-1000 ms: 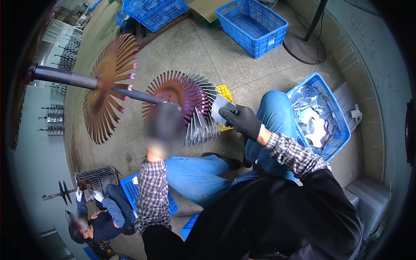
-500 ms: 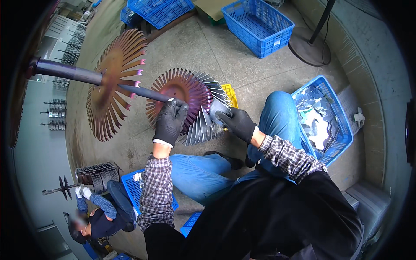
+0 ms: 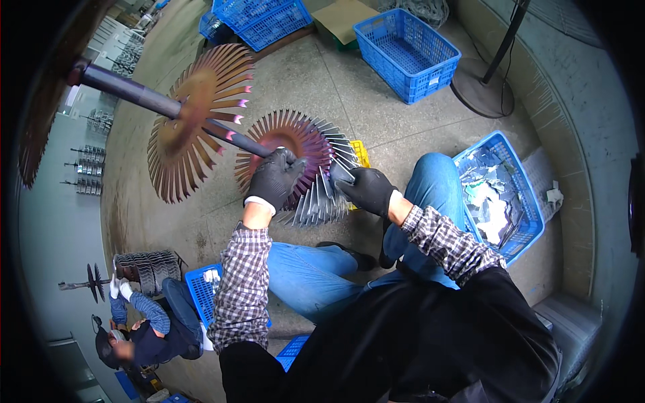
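The slotted wheel (image 3: 295, 138) sits right in front of you, between your hands, tilted on its shaft (image 3: 232, 136), with a second toothed disc (image 3: 178, 131) further up the same shaft. Grey plates (image 3: 313, 201) already bristle from its right-hand and lower edge, while the teeth on the left side stand bare. Here's your left hand (image 3: 275, 178), fingers curled in a grasp on the shaft close to the hub, steadying things by the look of it. Over on the other side, your right hand (image 3: 367, 188) has thumb and fingers pinched on a loose plate (image 3: 340, 172), right up at the rim among the plates there. So this reads as the fitting step: one plate being set against its tooth. Whether it has seated, you can't tell from here; the glove and neighbouring plates hide the edge. The move calls for lining that plate up with its slot, a straight push, and a steady left hand so the wheel doesn't turn. More plates wait in the blue crate (image 3: 524, 243) by your right knee.
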Demonstrator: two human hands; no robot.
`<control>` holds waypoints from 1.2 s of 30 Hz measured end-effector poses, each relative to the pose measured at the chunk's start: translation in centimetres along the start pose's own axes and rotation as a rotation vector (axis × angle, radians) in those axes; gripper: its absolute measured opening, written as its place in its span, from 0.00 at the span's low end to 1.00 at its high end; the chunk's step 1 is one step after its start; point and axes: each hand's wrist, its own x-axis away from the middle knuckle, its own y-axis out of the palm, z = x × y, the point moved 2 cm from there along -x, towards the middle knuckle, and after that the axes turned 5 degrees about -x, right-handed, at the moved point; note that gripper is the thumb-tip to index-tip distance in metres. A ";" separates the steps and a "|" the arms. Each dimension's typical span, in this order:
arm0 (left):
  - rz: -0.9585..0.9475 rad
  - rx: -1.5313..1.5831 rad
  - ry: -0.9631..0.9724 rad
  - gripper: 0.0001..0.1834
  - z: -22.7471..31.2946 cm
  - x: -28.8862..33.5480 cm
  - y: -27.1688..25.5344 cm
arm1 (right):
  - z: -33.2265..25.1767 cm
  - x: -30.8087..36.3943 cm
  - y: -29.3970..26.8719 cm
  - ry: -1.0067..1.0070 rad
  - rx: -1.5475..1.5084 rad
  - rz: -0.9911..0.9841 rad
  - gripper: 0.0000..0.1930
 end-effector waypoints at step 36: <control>-0.190 -0.643 -0.107 0.31 3.4 -4.1 1.5 | -0.3 -1.6 0.8 -0.381 0.427 0.017 0.13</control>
